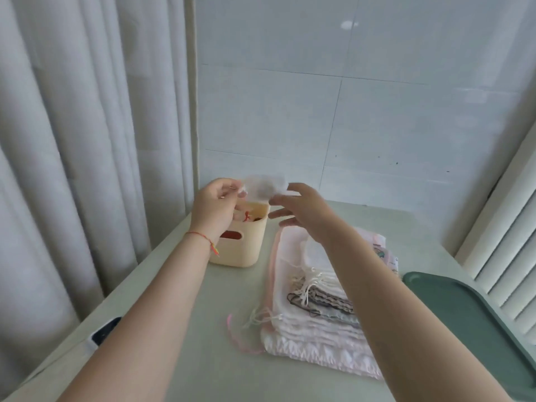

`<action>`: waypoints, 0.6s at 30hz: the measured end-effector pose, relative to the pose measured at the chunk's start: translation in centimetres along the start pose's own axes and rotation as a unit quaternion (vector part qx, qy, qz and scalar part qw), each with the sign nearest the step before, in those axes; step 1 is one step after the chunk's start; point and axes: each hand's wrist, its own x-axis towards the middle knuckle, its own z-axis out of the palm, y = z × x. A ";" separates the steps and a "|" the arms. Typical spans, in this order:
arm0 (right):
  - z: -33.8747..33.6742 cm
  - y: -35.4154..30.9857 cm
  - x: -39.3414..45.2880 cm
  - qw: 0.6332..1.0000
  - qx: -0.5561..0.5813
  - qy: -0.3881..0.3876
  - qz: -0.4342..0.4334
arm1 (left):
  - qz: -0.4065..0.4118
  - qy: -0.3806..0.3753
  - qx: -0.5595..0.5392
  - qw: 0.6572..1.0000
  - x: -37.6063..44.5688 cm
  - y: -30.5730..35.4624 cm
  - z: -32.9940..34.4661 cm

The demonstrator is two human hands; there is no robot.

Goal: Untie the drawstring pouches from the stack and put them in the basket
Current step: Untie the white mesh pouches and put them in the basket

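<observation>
A small sheer white drawstring pouch (265, 187) hangs blurred just above the cream plastic basket (240, 248). My left hand (216, 206) pinches its left edge over the basket's mouth. Beside the pouch's right edge, my right hand (301, 206) has its fingers spread and relaxed; whether they touch it is unclear. Red and pink pieces show inside the basket. To the right of the basket, a stack of flat white and pink pouches (316, 303) with loose cords lies on the table.
The pale green table (203, 329) meets a tiled wall behind. A curtain (72, 140) hangs along the left. A dark green tray (475, 329) sits at the right edge below a louvred panel. A dark object (106, 330) lies at the table's left edge.
</observation>
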 end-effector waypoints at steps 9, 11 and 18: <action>-1.3 0.2 -0.8 0.993 -0.103 0.054 0.003 | 0.004 -0.031 0.126 0.992 -1.0 -0.8 0.1; -2.5 0.7 -1.4 0.991 -0.123 0.052 -0.006 | 0.020 -0.043 0.125 0.991 -1.5 -1.0 1.5; -9.2 4.2 -5.1 0.961 -0.275 0.009 0.003 | 0.009 -0.184 0.128 0.974 -5.8 -2.5 9.0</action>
